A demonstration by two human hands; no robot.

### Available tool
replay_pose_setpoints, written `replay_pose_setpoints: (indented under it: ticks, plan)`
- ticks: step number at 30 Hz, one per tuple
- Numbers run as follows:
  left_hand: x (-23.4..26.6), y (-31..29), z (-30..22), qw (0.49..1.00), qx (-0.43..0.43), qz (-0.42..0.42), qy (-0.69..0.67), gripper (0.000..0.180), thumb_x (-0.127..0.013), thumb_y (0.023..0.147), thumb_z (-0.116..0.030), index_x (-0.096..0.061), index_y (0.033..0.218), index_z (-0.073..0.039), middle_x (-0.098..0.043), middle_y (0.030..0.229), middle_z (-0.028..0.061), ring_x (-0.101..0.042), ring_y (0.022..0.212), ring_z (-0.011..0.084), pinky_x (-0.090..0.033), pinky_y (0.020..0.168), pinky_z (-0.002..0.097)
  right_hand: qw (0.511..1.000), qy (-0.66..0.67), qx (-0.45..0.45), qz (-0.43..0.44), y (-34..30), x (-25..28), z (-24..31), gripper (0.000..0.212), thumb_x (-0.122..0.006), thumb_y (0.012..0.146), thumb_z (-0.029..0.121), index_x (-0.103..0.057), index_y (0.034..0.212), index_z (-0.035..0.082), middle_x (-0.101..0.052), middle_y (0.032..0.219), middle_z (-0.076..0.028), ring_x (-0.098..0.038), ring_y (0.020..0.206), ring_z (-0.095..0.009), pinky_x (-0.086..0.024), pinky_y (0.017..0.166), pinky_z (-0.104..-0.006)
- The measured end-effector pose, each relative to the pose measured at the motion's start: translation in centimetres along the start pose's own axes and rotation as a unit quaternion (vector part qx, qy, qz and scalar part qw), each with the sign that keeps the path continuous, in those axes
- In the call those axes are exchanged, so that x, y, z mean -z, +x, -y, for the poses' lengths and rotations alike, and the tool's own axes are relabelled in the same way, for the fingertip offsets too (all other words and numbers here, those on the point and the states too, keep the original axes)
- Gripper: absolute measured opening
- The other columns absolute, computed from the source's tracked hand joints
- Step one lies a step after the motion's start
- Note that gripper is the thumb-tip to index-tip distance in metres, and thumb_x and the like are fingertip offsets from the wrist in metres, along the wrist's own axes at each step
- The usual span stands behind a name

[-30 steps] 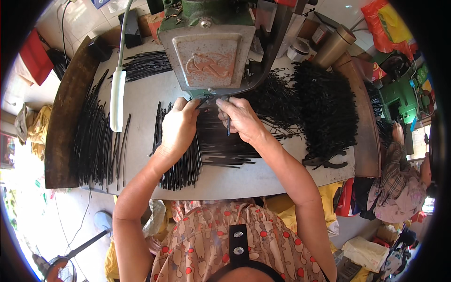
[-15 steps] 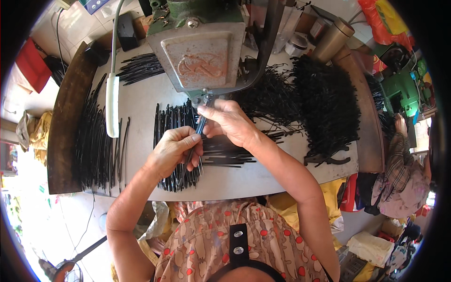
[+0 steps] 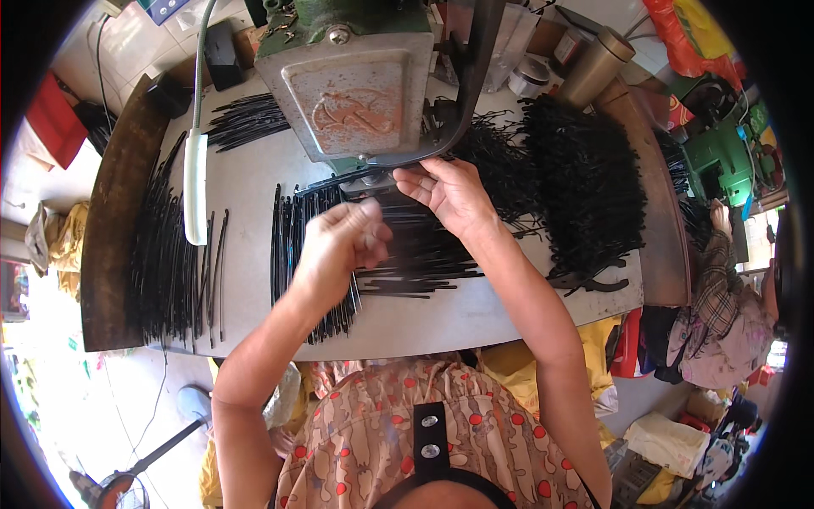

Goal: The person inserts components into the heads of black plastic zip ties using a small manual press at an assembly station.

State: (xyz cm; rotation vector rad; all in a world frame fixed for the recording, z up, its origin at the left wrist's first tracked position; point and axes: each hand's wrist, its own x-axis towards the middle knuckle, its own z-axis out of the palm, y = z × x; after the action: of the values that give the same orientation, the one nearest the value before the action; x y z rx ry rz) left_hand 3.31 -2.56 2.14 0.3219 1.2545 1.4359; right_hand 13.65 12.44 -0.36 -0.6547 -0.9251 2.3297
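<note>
In the middle of the table, a bundle of thin black rods (image 3: 315, 254) lies lengthwise toward me. My left hand (image 3: 343, 246) hovers over this bundle, its fingers curled and smeared by motion. A single thin black rod (image 3: 331, 181) lies crosswise below the head of the green and grey machine (image 3: 348, 102). Its right end runs to the fingertips of my right hand (image 3: 449, 193), whose thumb and index finger close there beside the machine's curved dark metal bar (image 3: 462, 127). The machine hides part of the contact point. Beneath my hands lie more black rods (image 3: 424, 263), sideways.
A large heap of black rods (image 3: 581, 178) fills the right side, with pliers (image 3: 593, 280) at its near edge. More rods (image 3: 174, 271) line the left by a curved brown board (image 3: 119, 229). A white lamp (image 3: 195, 191) hangs left. A co-worker's arm (image 3: 721, 246) shows far right.
My hands were together on several rods held upright below the machine. They have parted: my left hand drew back from the machine tip, the right moved right, and a rod now lies crosswise.
</note>
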Motion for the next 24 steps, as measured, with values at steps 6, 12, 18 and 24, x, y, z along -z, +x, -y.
replay_pose_setpoints:
  ticks: [6, 12, 18, 24]
  plan:
    - [1.7, 4.0, -0.6, 0.977, -0.017, -0.054, -0.203, 0.016, -0.056, 0.081, -0.019, -0.051, 0.081, -0.003, -0.055, 0.064, 0.0083, -0.047, 0.047, 0.0128, -0.032, 0.040, 0.0215, 1.000, -0.003, -0.009, 0.017, -0.1, -0.4, -0.4, 0.017, -0.045, 0.085, 0.009, -0.052, 0.091, -0.006, -0.057, 0.087, -0.017, -0.060, 0.081, -0.027, -0.052, 0.071, -0.0356]
    - [1.9, 4.6, -1.0, 0.985, -0.074, -0.059, -0.144, 0.015, -0.054, 0.082, -0.019, -0.049, 0.079, -0.005, -0.054, 0.065, 0.0055, -0.042, 0.047, 0.0092, -0.028, 0.037, 0.0182, 1.000, 0.013, 0.006, -0.008, -0.8, -1.2, -0.3, 0.012, -0.048, 0.084, 0.007, -0.052, 0.088, -0.004, -0.057, 0.087, -0.017, -0.059, 0.084, -0.028, -0.052, 0.074, -0.0382]
    - [1.7, 4.7, -0.9, 0.984, -0.087, -0.070, -0.136, 0.016, -0.053, 0.082, -0.019, -0.050, 0.080, -0.004, -0.054, 0.063, 0.0056, -0.042, 0.046, 0.0096, -0.028, 0.036, 0.0187, 0.999, 0.018, 0.016, -0.032, -0.5, -1.8, -0.6, 0.013, -0.047, 0.084, 0.007, -0.051, 0.091, -0.004, -0.057, 0.089, -0.017, -0.059, 0.086, -0.030, -0.051, 0.076, -0.0381]
    - [1.2, 4.7, -0.7, 0.985, -0.092, -0.063, -0.134, 0.017, -0.054, 0.082, -0.019, -0.051, 0.079, -0.003, -0.054, 0.063, 0.0053, -0.043, 0.045, 0.0092, -0.029, 0.036, 0.0188, 0.999, 0.015, 0.021, -0.042, -0.4, -1.7, -0.5, 0.014, -0.047, 0.085, 0.007, -0.051, 0.091, -0.004, -0.057, 0.090, -0.018, -0.059, 0.086, -0.029, -0.051, 0.076, -0.0382]
